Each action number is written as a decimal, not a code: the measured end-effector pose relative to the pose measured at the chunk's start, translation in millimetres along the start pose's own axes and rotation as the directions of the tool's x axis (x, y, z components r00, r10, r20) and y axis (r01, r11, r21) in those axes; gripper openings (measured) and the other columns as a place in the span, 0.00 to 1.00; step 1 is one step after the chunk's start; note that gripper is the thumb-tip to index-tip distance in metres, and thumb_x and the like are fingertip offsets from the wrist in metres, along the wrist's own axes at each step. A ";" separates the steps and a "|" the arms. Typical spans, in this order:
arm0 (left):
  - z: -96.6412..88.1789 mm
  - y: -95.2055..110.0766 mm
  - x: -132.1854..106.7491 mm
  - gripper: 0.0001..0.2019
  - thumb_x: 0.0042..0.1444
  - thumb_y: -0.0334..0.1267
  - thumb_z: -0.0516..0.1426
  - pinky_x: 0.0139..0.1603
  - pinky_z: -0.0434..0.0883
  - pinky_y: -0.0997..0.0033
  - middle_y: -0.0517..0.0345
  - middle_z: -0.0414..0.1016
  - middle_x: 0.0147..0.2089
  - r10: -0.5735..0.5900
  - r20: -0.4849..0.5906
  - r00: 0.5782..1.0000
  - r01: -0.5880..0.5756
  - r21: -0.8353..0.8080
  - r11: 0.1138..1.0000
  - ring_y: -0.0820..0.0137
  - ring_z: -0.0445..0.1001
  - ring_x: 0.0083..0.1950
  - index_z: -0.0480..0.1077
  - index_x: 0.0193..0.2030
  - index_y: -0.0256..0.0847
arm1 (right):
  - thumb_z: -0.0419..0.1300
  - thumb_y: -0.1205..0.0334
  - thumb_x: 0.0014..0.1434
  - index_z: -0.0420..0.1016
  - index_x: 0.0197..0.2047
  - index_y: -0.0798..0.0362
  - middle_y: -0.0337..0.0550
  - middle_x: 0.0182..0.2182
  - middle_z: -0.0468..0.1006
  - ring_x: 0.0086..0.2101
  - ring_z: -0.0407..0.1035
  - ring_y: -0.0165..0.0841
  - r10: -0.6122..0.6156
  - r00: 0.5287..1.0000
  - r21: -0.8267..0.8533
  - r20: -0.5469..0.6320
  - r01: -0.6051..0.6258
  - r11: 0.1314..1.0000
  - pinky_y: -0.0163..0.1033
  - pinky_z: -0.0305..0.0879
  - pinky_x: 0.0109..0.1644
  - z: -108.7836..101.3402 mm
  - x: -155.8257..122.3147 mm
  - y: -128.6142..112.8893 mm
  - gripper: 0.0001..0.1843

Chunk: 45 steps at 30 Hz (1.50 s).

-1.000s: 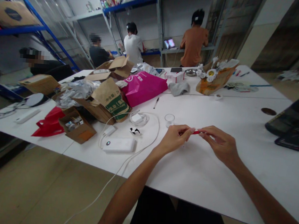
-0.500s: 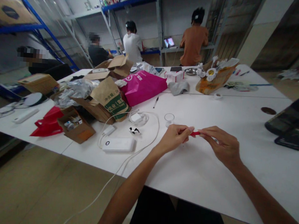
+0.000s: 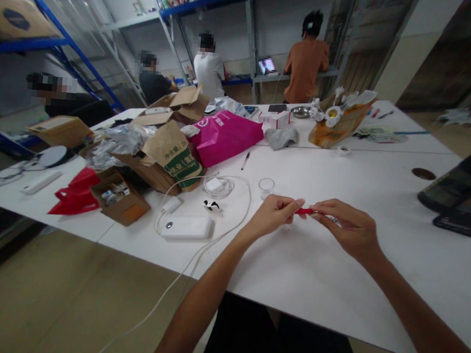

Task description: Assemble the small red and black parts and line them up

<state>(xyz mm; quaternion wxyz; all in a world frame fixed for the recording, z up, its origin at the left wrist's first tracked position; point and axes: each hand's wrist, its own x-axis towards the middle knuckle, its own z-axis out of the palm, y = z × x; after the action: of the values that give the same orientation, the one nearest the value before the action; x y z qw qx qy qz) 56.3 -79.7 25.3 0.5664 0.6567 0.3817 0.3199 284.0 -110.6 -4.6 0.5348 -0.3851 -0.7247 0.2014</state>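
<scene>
Between my two hands, over the white table, is a small narrow red piece (image 3: 305,211) whose kind I cannot make out. My left hand (image 3: 275,216) pinches its left end between thumb and fingers. At the other end, the fingertips of my right hand (image 3: 349,226) are closed on it. Something small and silvery (image 3: 334,220) shows beneath the right fingers; most of it is hidden. A clear round cup (image 3: 266,186) stands just behind my left hand.
Left of my hands lie a white power bank (image 3: 187,228), a coiled white cable (image 3: 218,186) and a black-and-white item (image 3: 211,206). Farther back are a magenta bag (image 3: 224,137), a pen (image 3: 245,161) and open cardboard boxes (image 3: 120,205). Several people sit beyond the table.
The red piece has shifted slightly left, and more of it shows between my fingertips. Both hands keep their grip and have barely moved.
</scene>
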 end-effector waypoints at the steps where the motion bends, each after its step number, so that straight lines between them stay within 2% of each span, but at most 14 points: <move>1: 0.1 -0.1 0.0 0.33 0.65 0.68 0.59 0.29 0.53 0.71 0.64 0.62 0.23 0.008 -0.008 1.000 -0.008 0.020 1.000 0.77 0.55 0.25 0.79 0.33 0.35 | 0.73 0.53 0.67 0.89 0.47 0.40 0.42 0.45 0.88 0.44 0.83 0.42 0.009 1.000 0.012 -0.003 -0.009 1.000 0.50 0.82 0.51 0.2 -0.3 0.5 0.07; 5: 0.9 -0.7 -0.3 0.31 0.67 0.66 0.59 0.28 0.54 0.71 0.63 0.63 0.24 0.045 -0.002 0.999 -0.045 0.050 0.998 0.77 0.57 0.25 0.73 0.29 0.37 | 0.72 0.51 0.68 0.88 0.47 0.43 0.43 0.45 0.87 0.44 0.83 0.40 0.094 0.996 0.058 -0.010 -0.094 0.994 0.48 0.83 0.51 1.3 -2.2 4.0 0.08; 10: 1.7 -0.4 -1.6 0.30 0.69 0.63 0.58 0.27 0.55 0.72 0.63 0.65 0.24 0.084 0.006 0.996 -0.085 0.075 0.994 0.77 0.59 0.25 0.74 0.30 0.36 | 0.73 0.44 0.66 0.87 0.48 0.46 0.43 0.40 0.87 0.39 0.83 0.38 0.254 0.966 0.147 0.053 -0.260 0.954 0.45 0.85 0.48 1.9 -3.8 11.9 0.16; 15: 1.6 -0.2 -2.1 0.24 0.65 0.60 0.65 0.32 0.63 0.72 0.58 0.75 0.29 0.143 0.013 0.990 -0.144 0.121 0.982 0.74 0.70 0.30 0.83 0.48 0.37 | 0.73 0.41 0.65 0.86 0.43 0.47 0.43 0.36 0.86 0.35 0.81 0.37 0.278 0.959 0.168 0.053 -0.283 0.944 0.44 0.85 0.43 0.7 -1.6 8.7 0.17; 18: 1.4 0.0 -1.5 0.22 0.67 0.58 0.65 0.34 0.64 0.72 0.57 0.79 0.31 0.190 -0.020 0.982 -0.183 0.184 0.966 0.74 0.69 0.31 0.84 0.47 0.38 | 0.73 0.42 0.65 0.86 0.43 0.47 0.44 0.36 0.86 0.35 0.81 0.37 0.279 0.959 0.170 0.052 -0.284 0.944 0.44 0.84 0.44 0.7 -0.8 5.8 0.17; 22: 2.0 0.3 -0.3 0.23 0.69 0.58 0.62 0.33 0.62 0.72 0.58 0.77 0.29 0.201 -0.079 0.976 -0.179 0.232 0.956 0.74 0.67 0.30 0.86 0.44 0.38 | 0.75 0.45 0.63 0.87 0.45 0.47 0.45 0.40 0.86 0.39 0.83 0.38 0.265 0.964 0.211 0.005 -0.260 0.942 0.44 0.85 0.47 1.6 -0.4 4.1 0.16; 28: -0.8 -0.5 2.9 0.27 0.71 0.60 0.59 0.33 0.64 0.71 0.52 0.81 0.35 0.211 -0.257 0.943 -0.195 0.089 0.977 0.71 0.71 0.33 0.86 0.51 0.37 | 0.77 0.48 0.62 0.86 0.45 0.48 0.45 0.40 0.85 0.35 0.81 0.36 0.295 0.946 0.222 -0.137 -0.261 0.939 0.43 0.85 0.41 -0.3 4.2 -0.3 0.15; 33: -10.6 -3.1 5.5 0.21 0.68 0.54 0.64 0.42 0.70 0.69 0.49 0.87 0.49 0.238 -0.369 0.898 -0.272 -0.042 0.961 0.68 0.76 0.43 0.85 0.56 0.41 | 0.78 0.51 0.61 0.85 0.46 0.49 0.45 0.41 0.84 0.36 0.79 0.34 0.303 0.918 0.257 -0.254 -0.238 0.937 0.39 0.83 0.39 -3.6 6.6 6.4 0.15; 35: -13.4 -3.5 5.9 0.19 0.67 0.52 0.66 0.48 0.73 0.67 0.48 0.87 0.52 0.250 -0.380 0.891 -0.308 -0.099 0.946 0.66 0.79 0.48 0.85 0.56 0.42 | 0.78 0.51 0.61 0.85 0.46 0.49 0.45 0.41 0.84 0.36 0.79 0.34 0.297 0.913 0.239 -0.279 -0.234 0.942 0.39 0.83 0.39 -5.4 7.6 9.9 0.15; 40: -12.4 1.3 3.4 0.19 0.67 0.51 0.67 0.59 0.74 0.60 0.45 0.88 0.49 0.250 -0.342 0.906 -0.328 -0.193 0.925 0.59 0.84 0.54 0.83 0.55 0.40 | 0.77 0.49 0.61 0.85 0.45 0.49 0.44 0.40 0.84 0.35 0.79 0.34 0.305 0.907 0.170 -0.290 -0.265 0.949 0.41 0.83 0.43 -9.9 9.6 16.7 0.16; 45: -6.8 4.2 1.2 0.19 0.66 0.53 0.68 0.67 0.71 0.52 0.43 0.88 0.51 0.240 -0.271 0.932 -0.310 -0.252 0.917 0.55 0.84 0.59 0.77 0.53 0.40 | 0.75 0.46 0.63 0.85 0.44 0.48 0.44 0.42 0.85 0.39 0.80 0.37 0.293 0.933 0.077 -0.210 -0.283 0.956 0.45 0.82 0.48 -12.9 7.2 25.3 0.16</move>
<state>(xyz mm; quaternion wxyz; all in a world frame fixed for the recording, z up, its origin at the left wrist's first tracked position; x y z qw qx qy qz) 51.7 -75.5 30.5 0.5565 0.5712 0.2979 0.5247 303.7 -90.9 -13.4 0.5844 -0.4948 -0.5924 0.2503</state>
